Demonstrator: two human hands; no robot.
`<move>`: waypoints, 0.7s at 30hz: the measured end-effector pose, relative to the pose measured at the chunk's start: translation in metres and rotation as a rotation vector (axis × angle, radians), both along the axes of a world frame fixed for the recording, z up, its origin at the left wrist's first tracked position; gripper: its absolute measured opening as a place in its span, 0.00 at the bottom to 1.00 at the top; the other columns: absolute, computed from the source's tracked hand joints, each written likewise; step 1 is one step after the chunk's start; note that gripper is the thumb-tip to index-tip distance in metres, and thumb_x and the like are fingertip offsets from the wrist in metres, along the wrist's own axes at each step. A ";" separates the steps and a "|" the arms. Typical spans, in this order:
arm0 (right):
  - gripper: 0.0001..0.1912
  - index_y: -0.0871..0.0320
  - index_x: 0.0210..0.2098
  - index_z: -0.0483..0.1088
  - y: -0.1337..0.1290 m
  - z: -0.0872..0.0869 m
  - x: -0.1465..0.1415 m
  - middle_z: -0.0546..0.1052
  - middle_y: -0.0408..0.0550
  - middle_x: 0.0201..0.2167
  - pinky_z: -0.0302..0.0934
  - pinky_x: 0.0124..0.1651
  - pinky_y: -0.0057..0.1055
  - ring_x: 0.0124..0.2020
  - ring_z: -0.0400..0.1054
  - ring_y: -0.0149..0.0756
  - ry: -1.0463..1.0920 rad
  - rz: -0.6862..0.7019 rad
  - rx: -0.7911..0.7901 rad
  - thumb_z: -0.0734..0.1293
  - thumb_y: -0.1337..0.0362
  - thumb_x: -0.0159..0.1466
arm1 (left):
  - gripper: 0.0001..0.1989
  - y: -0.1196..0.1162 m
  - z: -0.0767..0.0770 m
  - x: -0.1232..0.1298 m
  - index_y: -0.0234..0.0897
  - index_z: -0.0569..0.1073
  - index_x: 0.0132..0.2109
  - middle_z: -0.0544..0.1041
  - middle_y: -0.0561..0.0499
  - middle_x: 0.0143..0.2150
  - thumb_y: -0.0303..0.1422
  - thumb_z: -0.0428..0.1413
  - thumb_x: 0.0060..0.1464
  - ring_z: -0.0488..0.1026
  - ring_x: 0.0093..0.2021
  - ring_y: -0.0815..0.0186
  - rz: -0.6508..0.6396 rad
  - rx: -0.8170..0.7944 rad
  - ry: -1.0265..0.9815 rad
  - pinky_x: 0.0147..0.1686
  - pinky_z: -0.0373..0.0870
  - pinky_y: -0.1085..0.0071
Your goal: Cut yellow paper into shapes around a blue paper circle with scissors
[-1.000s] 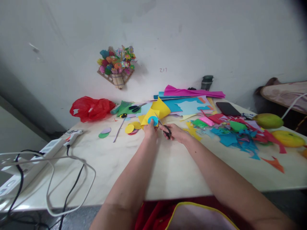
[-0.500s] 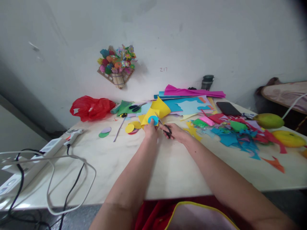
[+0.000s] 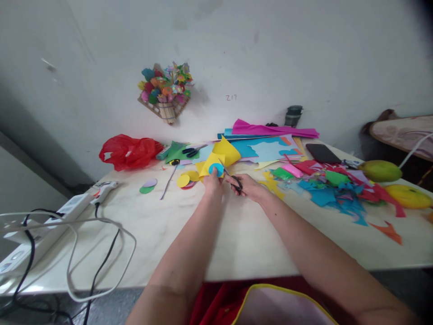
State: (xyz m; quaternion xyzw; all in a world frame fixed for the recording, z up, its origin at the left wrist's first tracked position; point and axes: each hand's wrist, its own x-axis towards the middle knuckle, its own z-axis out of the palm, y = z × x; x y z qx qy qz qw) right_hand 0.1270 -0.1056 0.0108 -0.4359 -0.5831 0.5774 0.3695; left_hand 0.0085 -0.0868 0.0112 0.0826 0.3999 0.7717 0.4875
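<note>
My left hand (image 3: 212,181) is closed on a curling yellow sheet (image 3: 227,152), pinching a blue disc (image 3: 216,169) flat against it with the thumb on top. In my right hand (image 3: 246,185) is a pair of scissors (image 3: 237,182) with dark handles, fingers wrapped through the loops. The scissor blades point up and left, at the yellow sheet beside the disc's right edge. To the left of my hands lie yellow discs (image 3: 183,181) overlapping some reddish ones, and a green disc (image 3: 146,189) partly under a lilac disc (image 3: 150,183).
Colored scraps (image 3: 334,194) spread over the right side, near a dark phone (image 3: 323,154) and yellow-green fruit (image 3: 380,171). Stacked sheets (image 3: 270,149) and a second pair of scissors (image 3: 192,151) lie at the back. A red plastic bag (image 3: 130,152) and a power strip (image 3: 64,216) with cables stand left.
Hands, yellow sheet and blue disc keep almost the same position. The whole view has shifted very slightly.
</note>
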 end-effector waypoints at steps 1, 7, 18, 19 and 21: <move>0.19 0.59 0.26 0.67 0.000 0.000 0.000 0.69 0.38 0.17 0.43 0.16 0.23 0.15 0.60 0.24 -0.004 -0.003 -0.002 0.77 0.54 0.61 | 0.11 0.000 0.001 0.000 0.35 0.71 0.32 0.74 0.55 0.22 0.27 0.66 0.58 0.71 0.20 0.71 0.003 0.001 -0.005 0.24 0.67 0.76; 0.19 0.59 0.26 0.67 -0.004 0.004 -0.001 0.68 0.38 0.16 0.42 0.16 0.23 0.14 0.59 0.23 -0.019 -0.018 -0.009 0.76 0.56 0.62 | 0.12 0.002 -0.001 0.000 0.37 0.71 0.31 0.74 0.55 0.23 0.29 0.68 0.56 0.72 0.20 0.70 0.012 0.010 -0.016 0.23 0.68 0.76; 0.21 0.58 0.22 0.66 -0.006 0.008 -0.005 0.66 0.37 0.14 0.42 0.16 0.23 0.14 0.58 0.24 -0.052 -0.057 -0.007 0.78 0.55 0.57 | 0.09 0.004 -0.004 -0.003 0.35 0.72 0.34 0.75 0.54 0.26 0.28 0.65 0.56 0.75 0.24 0.69 0.012 -0.031 0.031 0.28 0.73 0.74; 0.21 0.58 0.22 0.66 -0.007 0.009 -0.005 0.66 0.37 0.14 0.42 0.16 0.23 0.14 0.57 0.23 -0.053 -0.059 -0.003 0.79 0.55 0.57 | 0.09 0.004 -0.003 -0.003 0.35 0.71 0.33 0.75 0.54 0.27 0.28 0.66 0.56 0.75 0.24 0.69 0.009 -0.031 0.033 0.28 0.74 0.74; 0.22 0.57 0.21 0.65 -0.008 0.010 -0.006 0.66 0.36 0.14 0.43 0.16 0.23 0.14 0.57 0.23 -0.051 -0.062 0.005 0.79 0.55 0.56 | 0.10 0.004 -0.003 -0.003 0.35 0.71 0.33 0.75 0.54 0.27 0.29 0.66 0.55 0.74 0.24 0.70 0.000 -0.027 0.040 0.28 0.74 0.74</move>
